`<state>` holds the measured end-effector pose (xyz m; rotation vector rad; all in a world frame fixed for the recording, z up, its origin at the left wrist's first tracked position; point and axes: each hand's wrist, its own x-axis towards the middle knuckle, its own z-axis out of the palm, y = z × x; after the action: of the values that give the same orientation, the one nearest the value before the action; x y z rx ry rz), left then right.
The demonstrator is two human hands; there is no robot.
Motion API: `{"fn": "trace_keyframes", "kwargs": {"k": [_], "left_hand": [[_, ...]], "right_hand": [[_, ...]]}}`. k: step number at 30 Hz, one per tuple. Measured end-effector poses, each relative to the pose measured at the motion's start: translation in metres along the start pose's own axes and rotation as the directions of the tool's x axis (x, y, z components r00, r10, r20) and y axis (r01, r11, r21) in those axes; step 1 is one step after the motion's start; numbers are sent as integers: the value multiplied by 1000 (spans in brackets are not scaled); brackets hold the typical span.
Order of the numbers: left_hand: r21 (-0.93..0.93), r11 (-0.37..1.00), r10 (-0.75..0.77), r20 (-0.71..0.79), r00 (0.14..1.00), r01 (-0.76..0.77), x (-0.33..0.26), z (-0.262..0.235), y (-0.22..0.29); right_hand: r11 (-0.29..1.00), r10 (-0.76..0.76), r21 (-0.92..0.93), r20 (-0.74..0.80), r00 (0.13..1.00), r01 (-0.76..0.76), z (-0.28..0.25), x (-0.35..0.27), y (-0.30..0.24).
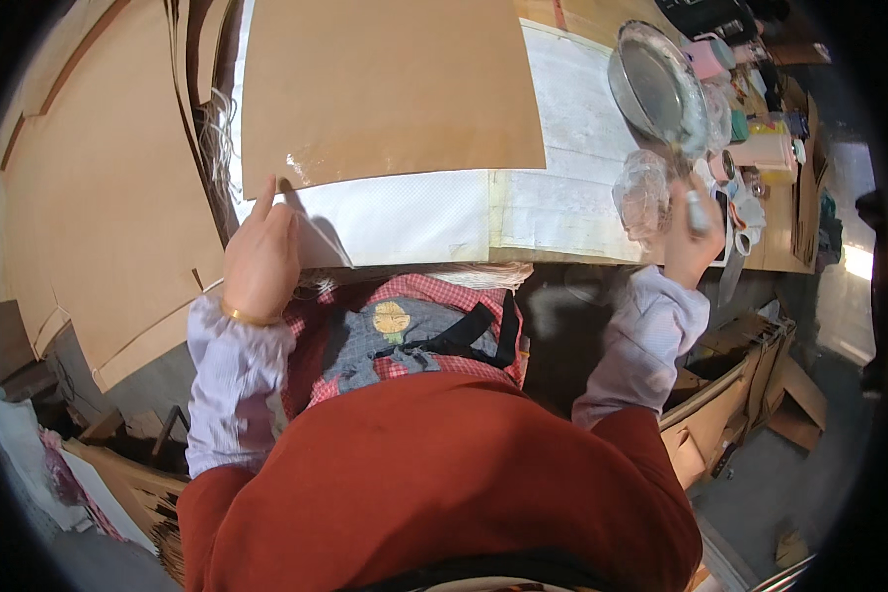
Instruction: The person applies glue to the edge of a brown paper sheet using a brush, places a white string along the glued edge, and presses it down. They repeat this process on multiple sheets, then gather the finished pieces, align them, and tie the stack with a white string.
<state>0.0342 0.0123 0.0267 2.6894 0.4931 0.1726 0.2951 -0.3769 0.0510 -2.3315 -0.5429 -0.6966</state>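
Observation:
A large brown paperboard sheet lies on a white-covered table, with wet, shiny smears near its front left corner. My left hand is at that corner, index finger stretched onto the sheet's edge and the other fingers partly bent, holding nothing. At the right, my right hand is closed round the pale handle of a brush. Its brown bristle end points away from me, at the near rim of a metal bowl with whitish residue inside. Crumpled clear plastic sits just left of this hand.
Big brown boards are stacked at the left, with loose white strings beside them. Bottles and jars, including a pale jug and a pink container, crowd the table's right side. Cardboard pieces stand below the table at right.

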Motion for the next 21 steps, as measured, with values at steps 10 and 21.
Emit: {"fn": "trace_keyframes", "kwargs": {"k": [10, 21], "left_hand": [[-764, 620, 448, 158, 880, -179, -26, -116, 50], [-427, 902, 43, -46, 998, -59, 25, -69, -37]], "right_hand": [[582, -517, 726, 678, 523, -365, 55, -98, -173], [810, -169, 509, 677, 717, -290, 36, -9, -79]]}}
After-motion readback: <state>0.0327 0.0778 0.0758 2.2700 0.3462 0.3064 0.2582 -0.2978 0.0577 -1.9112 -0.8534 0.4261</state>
